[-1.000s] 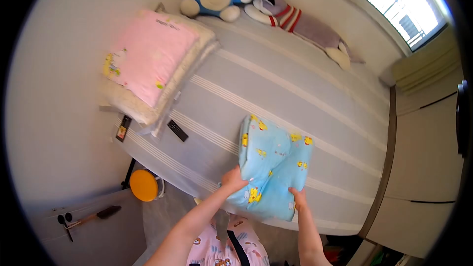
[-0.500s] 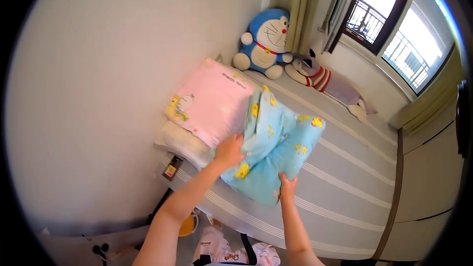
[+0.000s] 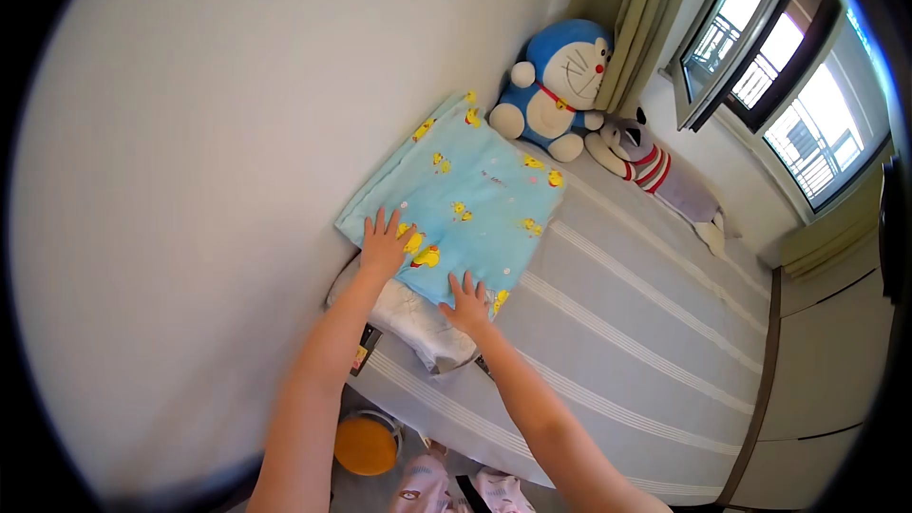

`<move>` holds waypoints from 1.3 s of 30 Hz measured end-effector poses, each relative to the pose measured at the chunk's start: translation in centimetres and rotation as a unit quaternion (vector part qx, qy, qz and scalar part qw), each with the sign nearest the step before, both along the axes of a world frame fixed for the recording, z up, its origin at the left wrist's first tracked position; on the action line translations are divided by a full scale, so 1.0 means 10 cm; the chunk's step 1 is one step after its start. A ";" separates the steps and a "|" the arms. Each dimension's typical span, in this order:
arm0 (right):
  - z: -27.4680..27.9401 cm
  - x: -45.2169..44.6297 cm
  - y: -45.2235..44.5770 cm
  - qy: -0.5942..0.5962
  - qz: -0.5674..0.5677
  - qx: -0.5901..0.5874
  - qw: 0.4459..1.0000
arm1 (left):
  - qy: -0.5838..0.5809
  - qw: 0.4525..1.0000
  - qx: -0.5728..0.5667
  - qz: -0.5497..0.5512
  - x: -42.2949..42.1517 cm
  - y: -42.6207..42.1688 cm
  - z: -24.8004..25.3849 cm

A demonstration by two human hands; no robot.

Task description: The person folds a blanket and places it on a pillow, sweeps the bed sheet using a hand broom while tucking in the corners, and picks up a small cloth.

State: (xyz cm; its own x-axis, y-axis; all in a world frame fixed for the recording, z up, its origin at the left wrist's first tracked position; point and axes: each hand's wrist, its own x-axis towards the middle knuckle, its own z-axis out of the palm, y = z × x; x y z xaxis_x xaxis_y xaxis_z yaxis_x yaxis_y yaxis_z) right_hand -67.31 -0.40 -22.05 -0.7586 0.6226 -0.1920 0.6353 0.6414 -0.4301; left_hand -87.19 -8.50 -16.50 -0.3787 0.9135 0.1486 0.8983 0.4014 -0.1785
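A light-blue blanket [image 3: 494, 190] with yellow ducks lies folded in a squarish stack at the wall end of the bed. My left hand [image 3: 383, 245] rests on its near left part with the fingers spread. My right hand [image 3: 467, 304], also open, touches the near edge close to the corner. From under the blanket sticks out a whitish, crumpled pillow [image 3: 418, 323]. The pink pillow seen before is covered now.
The bed [image 3: 627, 332] has a grey striped sheet. A blue-and-white plush toy [image 3: 551, 119] and a long grey plush toy [image 3: 679, 185] lie along its far side, near the window [image 3: 822, 123]. An orange-topped stool [image 3: 366, 444] stands below, and a small dark item [image 3: 365, 350] lies at the bed's edge.
The bunched blanket has gone left onto the pink pillow and now lies flat over it. Both hands have let go of their grip and opened on top. The view has shifted.
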 end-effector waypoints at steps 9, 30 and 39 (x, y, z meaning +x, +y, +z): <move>-0.14 0.26 0.08 0.017 0.093 -0.027 0.995 | -0.021 0.997 0.060 0.044 0.15 -0.07 -0.52; -0.22 1.64 -3.07 0.027 0.365 -0.306 0.878 | -0.201 0.756 0.428 0.453 4.28 -3.83 -0.46; 0.87 1.76 -5.39 0.111 0.452 -0.384 0.797 | 0.003 0.500 0.620 0.605 4.36 -5.74 -0.01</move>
State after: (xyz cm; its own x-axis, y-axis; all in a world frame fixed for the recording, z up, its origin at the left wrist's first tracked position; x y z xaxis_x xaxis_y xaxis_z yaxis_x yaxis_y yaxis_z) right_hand -49.74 -54.28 -13.34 -0.8991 -0.4347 -0.0515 -0.0846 0.2879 -0.9539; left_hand -43.58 -65.92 -16.55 -0.5383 -0.7789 0.3216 -0.1346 0.4562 0.8796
